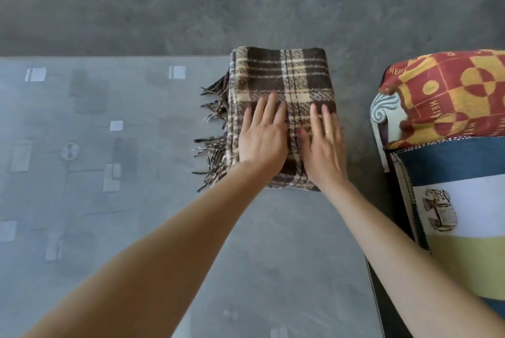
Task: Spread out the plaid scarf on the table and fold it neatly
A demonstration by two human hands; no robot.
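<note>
The plaid scarf [281,108] lies on the glass desk [109,201] as a thick, nearly square bundle, already folded several times over. Both hands rest flat on its near half, palms down and fingers stretched forward, gripping nothing. The left hand [263,135] and the right hand [323,143] sit side by side, almost touching, with a pale stripe of the plaid showing between them. The fringe [213,135] spills out from the bundle's edge just beyond the left hand's outer side, its tassels splayed loose on the glass. Past the fingertips the far fold looks rounded and tidy, and it seems to sit at or slightly over the desk's far edge, though I cannot tell for certain.

To my eye the spreading and folding are done, and this is the finishing step: pressing the stack flat and smoothing it. What remains, I would judge, is small. The layers near the left hand look a little uneven where the fringe pokes out, so the next move probably calls for a light sweep outward with both palms, perhaps tucking the tassels in, then lifting straight off so the stack does not shift.

Off to the right hand's side stands a patterned cushion [451,97], well clear of the scarf.
</note>
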